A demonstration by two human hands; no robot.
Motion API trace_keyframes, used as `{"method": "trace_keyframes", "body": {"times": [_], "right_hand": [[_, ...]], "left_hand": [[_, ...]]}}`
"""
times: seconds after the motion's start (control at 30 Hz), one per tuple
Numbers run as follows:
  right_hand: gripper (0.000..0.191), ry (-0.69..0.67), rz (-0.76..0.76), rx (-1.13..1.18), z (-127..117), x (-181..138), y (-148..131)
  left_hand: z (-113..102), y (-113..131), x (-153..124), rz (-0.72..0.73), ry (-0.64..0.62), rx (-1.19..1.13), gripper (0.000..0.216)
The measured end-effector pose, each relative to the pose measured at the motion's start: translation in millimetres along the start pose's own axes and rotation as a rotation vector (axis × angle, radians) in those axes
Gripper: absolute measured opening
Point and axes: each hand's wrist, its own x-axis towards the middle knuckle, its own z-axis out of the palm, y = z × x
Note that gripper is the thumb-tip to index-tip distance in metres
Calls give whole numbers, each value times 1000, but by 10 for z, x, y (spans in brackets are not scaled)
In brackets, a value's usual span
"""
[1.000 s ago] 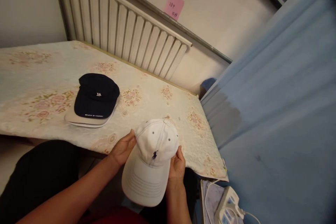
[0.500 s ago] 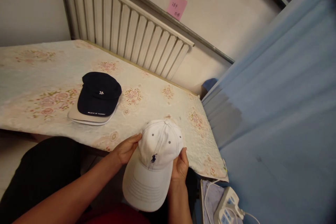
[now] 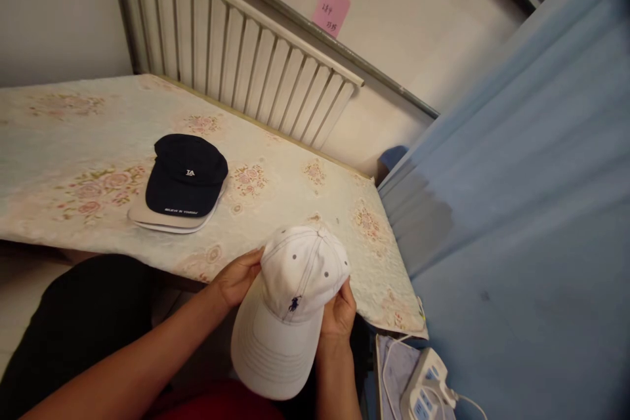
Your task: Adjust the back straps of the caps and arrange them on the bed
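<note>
A white baseball cap [image 3: 308,275] with a small dark embroidered rider on its front is held up between my two hands, its brim pointing down toward me. My left hand [image 3: 239,281] grips the cap's left edge, with the thumb on top and the other fingers mostly hidden beneath. On the opposite edge, my right hand [image 3: 339,310] pinches the cap, its fingers partly behind the fabric. To the left on the bed lies a black cap [image 3: 187,174] with white lettering, stacked on a beige cap [image 3: 142,215] and a white brim under that.
The caps lie on a bed [image 3: 285,190] with a floral cover. A white radiator [image 3: 236,52] runs along the wall behind it. At right hangs a blue curtain [image 3: 516,210]. A power strip [image 3: 426,387] with cables sits at the lower right.
The white cap has turned slightly and its crown has shifted a little to the right in my hands. The stacked caps have stayed in place.
</note>
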Motion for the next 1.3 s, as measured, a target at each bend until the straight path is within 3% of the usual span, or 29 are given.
{"method": "trace_keyframes", "body": {"times": [0.2,0.43,0.67,0.77,1.0,1.3], "right_hand": [[31,-62,17,-19,-51,-1,36],[31,-78,41,-66,-124,-45,110],[29,-91,172,-170,-212,-219,235],[27,-67,173,-179,-276,-328,297],[32,-158,126,-172,-250,-590,426],[43,-171,152,-239,-335,-448,380]], "left_hand": [[-24,7,15,-113,-41,-23,41],[-74,38,33,-89,3,12,41],[-138,92,73,-98,-65,14,42],[-142,105,96,-70,-13,-12,40],[-140,140,146,-42,47,-28,42],[-169,146,199,-26,13,-24,46]]}}
